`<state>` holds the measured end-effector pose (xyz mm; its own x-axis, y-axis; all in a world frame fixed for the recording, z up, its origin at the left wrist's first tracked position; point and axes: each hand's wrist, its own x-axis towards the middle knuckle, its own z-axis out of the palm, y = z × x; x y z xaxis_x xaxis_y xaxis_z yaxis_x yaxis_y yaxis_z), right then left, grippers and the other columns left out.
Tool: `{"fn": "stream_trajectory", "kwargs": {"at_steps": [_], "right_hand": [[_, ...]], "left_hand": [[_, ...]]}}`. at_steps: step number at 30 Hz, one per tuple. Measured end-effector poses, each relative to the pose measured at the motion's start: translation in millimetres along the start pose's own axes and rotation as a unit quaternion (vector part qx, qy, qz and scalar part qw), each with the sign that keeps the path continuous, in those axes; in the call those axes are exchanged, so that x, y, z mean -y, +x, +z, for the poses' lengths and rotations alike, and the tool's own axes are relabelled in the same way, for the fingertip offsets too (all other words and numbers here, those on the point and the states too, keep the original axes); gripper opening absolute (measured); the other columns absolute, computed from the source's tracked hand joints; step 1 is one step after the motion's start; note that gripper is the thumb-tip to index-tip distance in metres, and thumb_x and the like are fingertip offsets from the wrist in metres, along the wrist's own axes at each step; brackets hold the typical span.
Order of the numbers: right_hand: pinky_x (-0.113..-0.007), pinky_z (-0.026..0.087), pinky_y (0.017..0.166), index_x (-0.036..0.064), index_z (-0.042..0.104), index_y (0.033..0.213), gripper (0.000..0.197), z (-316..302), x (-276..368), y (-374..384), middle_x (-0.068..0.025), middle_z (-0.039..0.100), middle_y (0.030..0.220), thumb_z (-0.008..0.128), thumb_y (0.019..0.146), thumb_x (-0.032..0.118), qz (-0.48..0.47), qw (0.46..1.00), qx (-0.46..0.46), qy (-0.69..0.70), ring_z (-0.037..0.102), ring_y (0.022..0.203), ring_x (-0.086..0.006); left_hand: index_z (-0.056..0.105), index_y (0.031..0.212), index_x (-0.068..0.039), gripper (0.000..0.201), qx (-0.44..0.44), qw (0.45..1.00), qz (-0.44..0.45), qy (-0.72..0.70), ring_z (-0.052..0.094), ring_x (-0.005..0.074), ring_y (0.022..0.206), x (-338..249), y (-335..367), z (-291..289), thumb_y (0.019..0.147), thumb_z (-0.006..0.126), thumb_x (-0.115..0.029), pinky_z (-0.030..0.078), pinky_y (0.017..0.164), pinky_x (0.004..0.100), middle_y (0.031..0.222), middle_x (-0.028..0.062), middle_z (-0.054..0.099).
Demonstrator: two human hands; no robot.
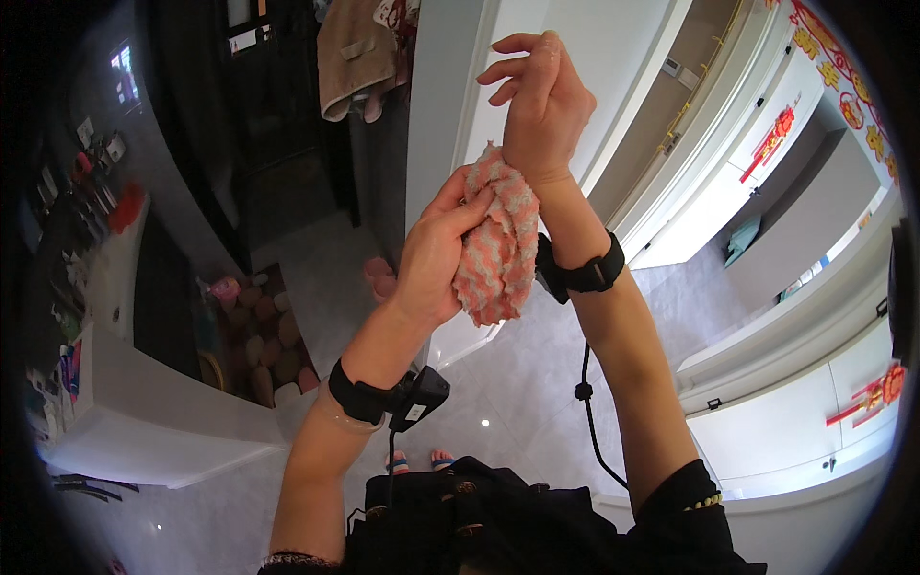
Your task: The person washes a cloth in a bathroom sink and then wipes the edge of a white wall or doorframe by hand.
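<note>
A pink and grey wavy-striped cloth hangs bunched from my left hand, whose thumb presses it against the fingers. The top of the cloth lies against my right wrist. My right hand is raised above it with the fingers apart and slightly curled, and holds nothing. A black strap with a small box-shaped device sits on my left wrist, a cable running down from it. Another black strap goes round my right forearm, also with a cable.
A white door stands just beyond my hands, with a brown coat hanging beside it. To the left are a white cabinet and a pebble-patterned mat. Pink slippers lie on the grey floor. White doors with red ornaments line the right.
</note>
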<state>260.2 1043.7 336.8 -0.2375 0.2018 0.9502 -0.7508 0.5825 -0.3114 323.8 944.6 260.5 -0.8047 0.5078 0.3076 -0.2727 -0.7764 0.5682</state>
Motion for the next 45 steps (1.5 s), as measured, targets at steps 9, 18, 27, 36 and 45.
{"fn": "stream_trajectory", "kwargs": {"at_steps": [9,18,27,36,45], "right_hand": [[-0.022,0.037,0.042,0.0056,0.056,0.075,0.035,-6.5,6.9,3.4,0.0003,0.054,0.046,0.033,0.092,0.025,0.056,0.993,0.013,0.108,0.048,0.039,-0.0072],[-0.024,0.037,0.041,0.0093,0.056,0.074,0.026,-2.6,0.2,-1.3,0.0011,0.05,0.043,0.038,0.09,0.019,0.002,0.999,0.005,0.035,0.049,0.038,-0.0131],[-0.03,0.028,0.032,0.0112,0.042,0.051,0.029,9.4,-6.2,8.5,-0.0022,0.037,0.035,0.053,0.078,0.013,-0.21,0.965,-0.065,-0.142,0.04,0.029,-0.0197],[-0.032,0.034,0.038,0.0082,0.046,0.053,0.033,-13.6,-31.9,1.0,-0.0024,0.042,0.038,0.051,0.082,0.023,-0.089,0.961,0.026,-0.259,0.044,0.034,-0.0204],[-0.027,0.046,0.069,-0.0027,0.056,0.092,0.041,-53.6,-19.4,-59.7,-0.0118,0.062,0.078,0.059,0.08,0.036,0.298,0.9,0.287,0.139,0.059,0.077,-0.0182]], "left_hand": [[0.048,0.109,-0.002,0.029,0.018,0.986,-0.076,-0.145,0.056,0.0203,0.094,-3.7,11.4,-37.5,0.09,0.036,-0.02,0.046,0.082,0.0341,0.105,0.0095,0.056],[0.049,0.108,-0.003,0.029,0.016,0.989,-0.096,-0.112,0.056,0.0216,0.093,-2.9,13.7,-28.8,0.09,0.038,-0.023,0.046,0.081,0.0347,0.104,0.0097,0.056],[0.051,0.091,-0.001,0.029,-0.009,0.991,-0.096,0.094,0.057,0.0191,0.063,17.4,-4.0,8.3,0.091,0.031,-0.022,0.049,0.058,0.0306,0.079,0.0099,0.058],[0.051,0.094,0.003,0.023,-0.051,0.979,-0.031,0.193,0.059,0.0151,0.077,-19.1,-8.4,-8.7,0.088,0.042,-0.017,0.048,0.07,0.0276,0.088,0.0084,0.059],[0.052,0.102,0.0,0.026,-0.036,0.905,-0.064,0.418,0.057,0.0161,0.079,-44.4,44.7,-19.2,0.09,0.043,-0.02,0.045,0.069,0.0253,0.09,0.0095,0.058]]}}
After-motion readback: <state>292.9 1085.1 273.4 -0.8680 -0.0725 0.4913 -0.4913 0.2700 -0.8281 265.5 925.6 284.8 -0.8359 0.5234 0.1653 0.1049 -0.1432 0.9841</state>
